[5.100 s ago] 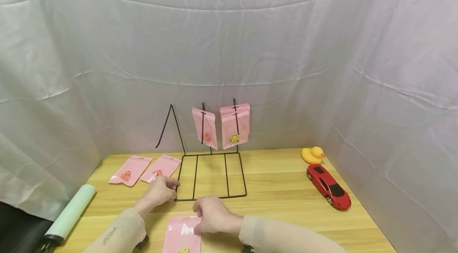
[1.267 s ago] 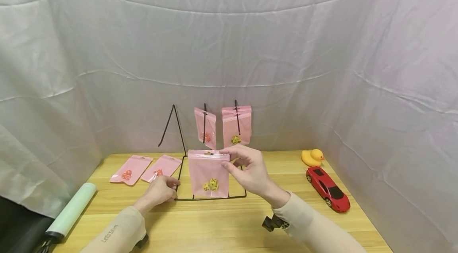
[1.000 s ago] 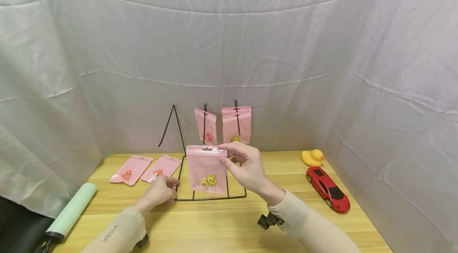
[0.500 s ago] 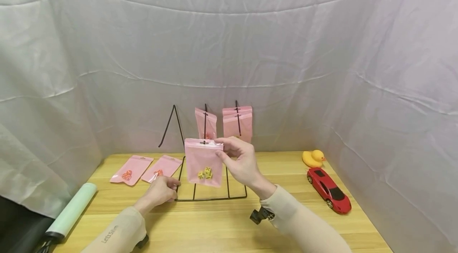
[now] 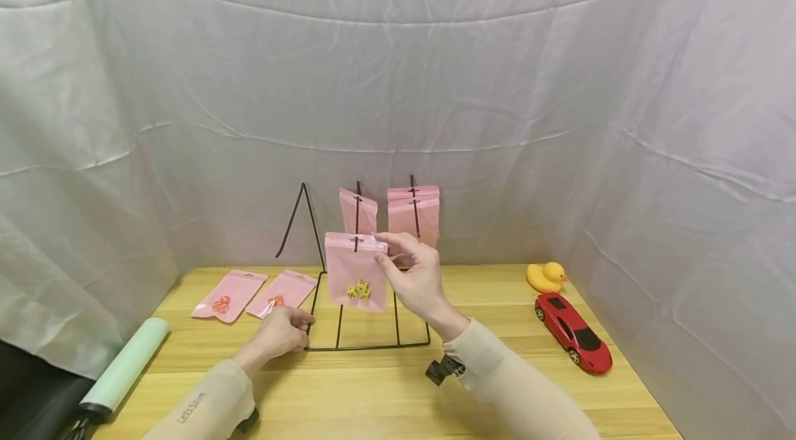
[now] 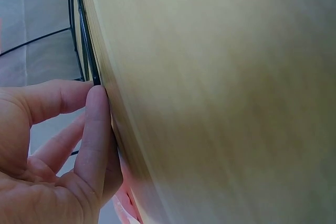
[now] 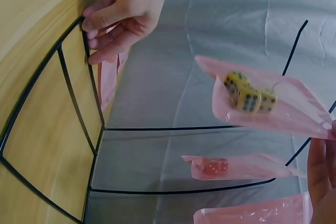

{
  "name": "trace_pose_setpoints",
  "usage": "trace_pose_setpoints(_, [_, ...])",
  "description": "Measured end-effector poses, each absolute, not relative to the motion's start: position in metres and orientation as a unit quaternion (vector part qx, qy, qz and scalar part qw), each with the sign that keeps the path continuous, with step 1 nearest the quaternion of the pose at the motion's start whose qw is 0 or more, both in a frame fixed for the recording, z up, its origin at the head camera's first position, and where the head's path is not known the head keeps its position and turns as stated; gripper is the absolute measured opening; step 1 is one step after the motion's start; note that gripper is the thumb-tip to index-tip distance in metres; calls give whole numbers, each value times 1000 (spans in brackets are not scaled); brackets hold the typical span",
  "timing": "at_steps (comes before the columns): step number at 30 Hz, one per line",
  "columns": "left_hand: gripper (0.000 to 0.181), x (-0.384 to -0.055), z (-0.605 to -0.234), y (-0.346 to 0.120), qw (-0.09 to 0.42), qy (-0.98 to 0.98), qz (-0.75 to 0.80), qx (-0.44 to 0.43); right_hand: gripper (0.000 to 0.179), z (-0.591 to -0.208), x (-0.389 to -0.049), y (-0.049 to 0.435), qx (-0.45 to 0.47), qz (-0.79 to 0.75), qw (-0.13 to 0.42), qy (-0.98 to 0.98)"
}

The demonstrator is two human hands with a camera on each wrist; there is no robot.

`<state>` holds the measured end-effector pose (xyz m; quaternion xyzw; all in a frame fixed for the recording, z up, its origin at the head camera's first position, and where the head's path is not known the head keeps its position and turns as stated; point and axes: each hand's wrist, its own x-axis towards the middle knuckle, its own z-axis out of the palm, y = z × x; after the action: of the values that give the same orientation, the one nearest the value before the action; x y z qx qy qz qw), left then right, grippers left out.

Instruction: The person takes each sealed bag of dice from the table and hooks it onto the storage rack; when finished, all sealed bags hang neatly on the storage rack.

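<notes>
My right hand (image 5: 415,275) pinches the top right corner of a pink zip bag (image 5: 345,266) with several yellow dice (image 5: 358,289) inside. The tip of the black wire rack's middle prong (image 5: 356,244) shows in front of the bag's hang hole, seemingly through it. Behind it on that prong hangs a pink bag (image 5: 365,213); its dice (image 7: 214,166) look red in the right wrist view. My left hand (image 5: 280,333) holds the front left corner of the rack (image 5: 367,347), thumb and fingers on the wire (image 6: 90,51).
Pink bags (image 5: 413,213) hang on the right prong; the left prong (image 5: 289,222) is bare. Two bags with orange-red dice, one far left (image 5: 229,293) and one closer (image 5: 289,289), lie beside the rack. A rubber duck (image 5: 546,277), red toy car (image 5: 572,331) and mint-green cylinder (image 5: 127,360) stand around.
My right hand has lifted the bag of yellow dice from the table's front up to the middle prong, moving forward and slightly left lately. The left hand stays on the rack.
</notes>
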<state>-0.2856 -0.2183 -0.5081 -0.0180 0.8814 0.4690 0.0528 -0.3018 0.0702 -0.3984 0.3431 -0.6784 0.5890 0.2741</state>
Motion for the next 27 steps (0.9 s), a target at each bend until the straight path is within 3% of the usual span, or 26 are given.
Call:
trace_pose_setpoints(17, [54, -286, -509, -218, 56, 882, 468, -20, 19, -398, -317, 48, 300, 605, 326, -661])
trace_pose_setpoints(27, [53, -286, -511, -219, 57, 882, 468, -23, 38, -399, -325, 42, 273, 592, 333, -681])
